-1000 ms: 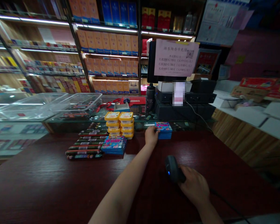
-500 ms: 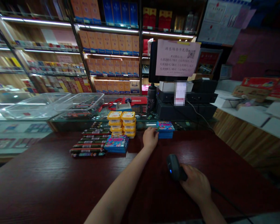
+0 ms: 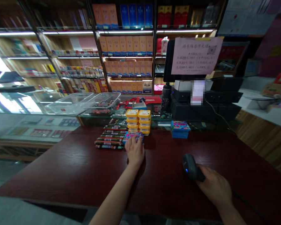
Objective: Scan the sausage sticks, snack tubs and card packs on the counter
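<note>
My left hand [image 3: 134, 151] reaches over the near side of a small stack of blue boxes with colourful printed tops [image 3: 125, 137]. Its fingers are apart and lie over the top box, hiding much of it; no firm grip shows. In my right hand [image 3: 214, 184] is a black barcode scanner [image 3: 189, 167] with a blue light, held above the table on the right. A second stack of blue boxes [image 3: 179, 129] stands farther back. Yellow-lidded tubs [image 3: 138, 120] are piled in two columns behind my left hand. Left of them lies a row of dark, stick-shaped packets [image 3: 111, 137].
The dark red wooden table [image 3: 67, 175] meets a glass counter [image 3: 107, 116] at the back. On the counter are clear plastic bins [image 3: 70, 103], a black bottle [image 3: 165, 97] and a monitor [image 3: 169, 62] with a pink paper sign [image 3: 196, 56]. The scanner's cable trails right.
My left hand has left the right-hand stack of blue boxes and moved left onto the other stack. The view has turned left. My right hand still holds the scanner.
</note>
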### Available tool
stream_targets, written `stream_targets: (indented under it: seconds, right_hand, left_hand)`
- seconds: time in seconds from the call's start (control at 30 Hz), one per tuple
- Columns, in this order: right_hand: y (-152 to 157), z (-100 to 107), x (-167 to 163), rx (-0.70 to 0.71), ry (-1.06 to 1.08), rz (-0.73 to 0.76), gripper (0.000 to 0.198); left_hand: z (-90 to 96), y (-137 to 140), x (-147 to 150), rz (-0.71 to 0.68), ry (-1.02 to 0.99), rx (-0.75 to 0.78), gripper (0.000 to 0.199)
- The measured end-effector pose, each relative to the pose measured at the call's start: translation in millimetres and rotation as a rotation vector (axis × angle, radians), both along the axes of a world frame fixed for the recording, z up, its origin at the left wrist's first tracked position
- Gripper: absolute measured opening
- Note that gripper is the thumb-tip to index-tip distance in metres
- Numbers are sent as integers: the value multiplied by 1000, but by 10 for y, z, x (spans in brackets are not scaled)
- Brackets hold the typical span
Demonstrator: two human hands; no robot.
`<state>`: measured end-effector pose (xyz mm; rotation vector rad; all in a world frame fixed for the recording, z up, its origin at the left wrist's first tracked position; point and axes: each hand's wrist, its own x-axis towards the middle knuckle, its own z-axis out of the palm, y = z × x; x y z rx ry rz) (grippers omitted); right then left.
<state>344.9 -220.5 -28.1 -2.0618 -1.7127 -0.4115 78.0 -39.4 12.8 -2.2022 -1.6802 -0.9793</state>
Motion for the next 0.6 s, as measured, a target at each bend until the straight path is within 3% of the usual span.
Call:
stream_targets:
  seconds: [0.07, 0.17, 0.4, 0.6]
  right_hand:
    - [-7, 12, -14, 4, -16, -5, 29]
    - [-14, 25, -31, -2, -37, -13, 28]
    - [-14, 14, -32, -51, -16, -50, 29]
    - [-3, -12, -7, -59, -9, -33, 29]
  left_hand:
    - [-73, 2, -35, 86, 8, 0, 46]
    - [-160, 37, -69, 102, 8, -27, 50]
    - [-99, 38, -146, -25, 19, -24, 27]
    - [17, -78, -152, -224, -69, 48, 27]
